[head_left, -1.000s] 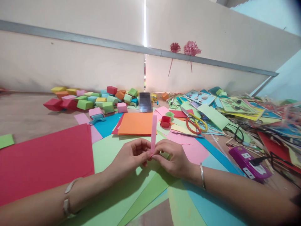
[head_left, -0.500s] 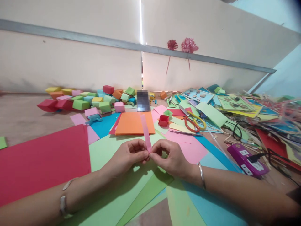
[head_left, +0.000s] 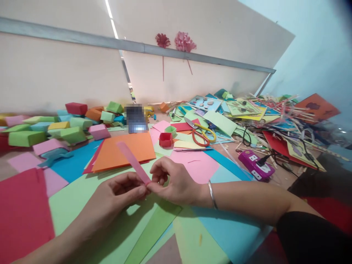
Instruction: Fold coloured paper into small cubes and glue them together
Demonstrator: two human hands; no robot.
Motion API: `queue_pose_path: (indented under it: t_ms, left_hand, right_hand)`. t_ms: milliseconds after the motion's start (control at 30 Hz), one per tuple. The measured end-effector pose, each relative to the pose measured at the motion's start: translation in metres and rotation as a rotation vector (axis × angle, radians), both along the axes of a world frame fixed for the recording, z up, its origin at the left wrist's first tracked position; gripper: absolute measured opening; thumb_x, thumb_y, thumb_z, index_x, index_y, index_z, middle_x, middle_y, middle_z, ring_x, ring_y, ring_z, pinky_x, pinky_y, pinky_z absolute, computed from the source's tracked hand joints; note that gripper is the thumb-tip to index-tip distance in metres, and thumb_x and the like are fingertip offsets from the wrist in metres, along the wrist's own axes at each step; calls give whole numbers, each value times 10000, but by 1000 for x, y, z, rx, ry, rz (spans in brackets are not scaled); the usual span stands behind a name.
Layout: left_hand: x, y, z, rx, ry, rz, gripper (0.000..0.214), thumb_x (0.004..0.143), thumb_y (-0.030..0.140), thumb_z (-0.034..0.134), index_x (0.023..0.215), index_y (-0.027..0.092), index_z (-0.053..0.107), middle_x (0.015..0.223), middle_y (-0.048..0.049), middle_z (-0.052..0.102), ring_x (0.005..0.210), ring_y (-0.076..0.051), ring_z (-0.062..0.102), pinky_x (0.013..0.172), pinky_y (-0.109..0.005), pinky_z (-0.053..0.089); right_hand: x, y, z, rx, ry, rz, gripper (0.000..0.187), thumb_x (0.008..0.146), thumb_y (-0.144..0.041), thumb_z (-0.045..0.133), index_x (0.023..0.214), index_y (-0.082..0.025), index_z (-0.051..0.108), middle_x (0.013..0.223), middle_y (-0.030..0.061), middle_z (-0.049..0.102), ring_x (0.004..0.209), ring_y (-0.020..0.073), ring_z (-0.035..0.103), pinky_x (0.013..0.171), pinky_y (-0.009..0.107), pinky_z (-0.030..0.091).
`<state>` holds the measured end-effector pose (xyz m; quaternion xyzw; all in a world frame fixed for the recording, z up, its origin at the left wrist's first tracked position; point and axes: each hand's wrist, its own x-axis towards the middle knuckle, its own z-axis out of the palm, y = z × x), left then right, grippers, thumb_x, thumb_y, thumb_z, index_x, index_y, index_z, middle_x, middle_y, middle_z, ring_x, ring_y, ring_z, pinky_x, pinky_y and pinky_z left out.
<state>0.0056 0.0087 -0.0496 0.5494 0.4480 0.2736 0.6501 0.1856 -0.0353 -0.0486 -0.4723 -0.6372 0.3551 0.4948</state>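
A narrow pink paper strip point(head_left: 132, 160) stands up at a slant between my two hands, its lower end pinched at the fingertips. My left hand point(head_left: 117, 196) grips that end between thumb and fingers. Touching it from the other side, my right hand point(head_left: 176, 183) has thumb and forefinger closed on the same end, with a bracelet at the wrist. The pinched part is mostly covered by the fingers. Beneath both hands lie light green paper sheets point(head_left: 74, 198), and behind the strip is a stack of orange paper point(head_left: 125, 148).
Red-handled and yellow-handled scissors point(head_left: 202, 135) lie beyond my right hand, beside small red point(head_left: 166, 139) and green paper boxes. Folded paper blocks point(head_left: 74, 124) fill the back left. A purple power strip point(head_left: 255, 165) with a black cable sits at right. Red paper point(head_left: 24, 216) covers the left.
The view has swung to the right, so the scene sits further left. The strip now leans more to the left. Both hands still pinch its lower end.
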Motion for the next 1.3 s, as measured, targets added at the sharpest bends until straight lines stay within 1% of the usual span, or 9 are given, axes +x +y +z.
queue_pose_path:
  t_ms: [167, 333, 533, 667, 767, 833, 933, 1133, 1300]
  left_hand:
    - [-5, 3, -8, -30, 3, -21, 331, 609, 471, 872, 780, 212, 755, 740, -46, 721, 708, -210, 663, 655, -302, 551]
    - [-3, -1, 2, 87, 33, -67, 309, 667, 510, 822, 750, 226, 735, 672, -45, 706, 652, -210, 651, 587, -287, 540]
    - [1, -8, 10, 375, 111, -29, 280, 651, 510, 807, 717, 249, 729, 708, -35, 723, 657, -217, 665, 579, -255, 538]
    - [0, -9, 5, 349, 81, -16, 264, 686, 470, 808, 806, 251, 721, 755, -28, 732, 705, -217, 676, 606, -245, 541]
    - [-1, -7, 2, 247, 67, 16, 347, 685, 486, 822, 889, 238, 692, 791, -28, 734, 714, -203, 681, 617, -243, 549]
    - [-1, -5, 1, 206, 58, 46, 381, 688, 494, 826, 914, 232, 665, 769, -14, 720, 665, -179, 666, 591, -238, 543]
    - [-1, -2, 0, 204, 24, 60, 388, 665, 489, 843, 818, 221, 609, 687, 19, 675, 587, -158, 637, 529, -235, 525]
    - [3, -5, 11, 333, -9, 93, 375, 654, 372, 829, 676, 214, 489, 643, 31, 644, 536, -118, 582, 474, -204, 475]
    - [7, -11, 17, 524, 32, 107, 217, 707, 297, 730, 658, 215, 536, 631, 24, 623, 581, -137, 618, 528, -227, 512]
  right_hand:
    - [0, -2, -3, 58, -73, 51, 208, 763, -210, 664, 872, -222, 487, 723, -58, 545, 624, 95, 520, 602, 222, 453]
    - [-1, -6, -1, 59, -93, 40, 196, 788, -247, 689, 841, -218, 503, 731, -49, 557, 627, 97, 519, 598, 226, 445]
    - [-8, -8, 1, -113, 96, 12, 201, 721, -185, 697, 818, -209, 522, 699, -57, 556, 610, 91, 528, 576, 220, 452]
    - [-8, -4, 0, -220, 209, 12, 266, 658, -153, 737, 775, -204, 503, 665, -77, 532, 565, 71, 488, 539, 203, 425]
    - [-6, -2, 0, -152, 185, -36, 300, 642, -195, 787, 726, -200, 498, 661, -74, 533, 571, 74, 481, 538, 207, 411]
    - [-5, -2, 1, -80, 149, -46, 259, 688, -207, 766, 696, -197, 507, 650, -67, 538, 568, 77, 476, 532, 208, 401]
    - [-4, -4, 1, 36, 62, -16, 193, 769, -192, 717, 685, -191, 543, 675, -44, 571, 602, 87, 506, 570, 216, 427]
    - [-3, -8, 0, 329, -146, -4, 64, 855, -148, 631, 813, -192, 651, 793, 24, 672, 772, 146, 608, 739, 287, 510]
    - [-3, -8, -1, 309, -150, -61, 103, 856, -138, 605, 798, -197, 666, 787, 24, 701, 735, 142, 638, 704, 278, 520]
